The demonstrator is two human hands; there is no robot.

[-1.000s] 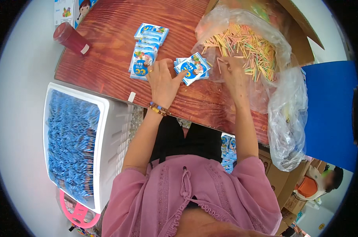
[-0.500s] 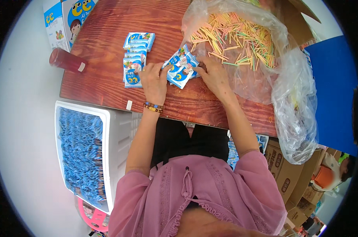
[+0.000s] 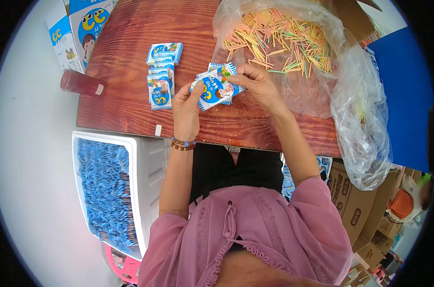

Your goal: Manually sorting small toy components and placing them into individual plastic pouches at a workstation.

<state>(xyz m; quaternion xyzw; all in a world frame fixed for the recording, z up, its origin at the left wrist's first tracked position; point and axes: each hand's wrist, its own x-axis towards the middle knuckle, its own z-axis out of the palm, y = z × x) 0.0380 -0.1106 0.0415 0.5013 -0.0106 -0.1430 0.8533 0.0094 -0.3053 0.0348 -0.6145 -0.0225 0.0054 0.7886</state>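
Observation:
My left hand [image 3: 186,110] and my right hand [image 3: 256,83] together hold a small stack of blue and white packets [image 3: 216,86] just above the brown wooden table [image 3: 131,62]. The left thumb presses the stack's lower left corner, and the right fingers pinch its upper right corner. To the left of my hands a row of the same packets [image 3: 161,74] lies overlapped on the table. Behind my right hand lies an open clear plastic bag [image 3: 355,110] with a heap of thin coloured sticks [image 3: 279,40].
A white crate [image 3: 145,172] filled with blue packets [image 3: 104,191] stands at my left below the table edge. A dark red cylinder [image 3: 79,82] lies at the table's left end. Printed cartons [image 3: 78,28] stand far left, brown boxes [image 3: 355,205] at lower right.
My right hand came back from the bag of sticks to the packets. Both hands have taken up the stack and raised it off the table.

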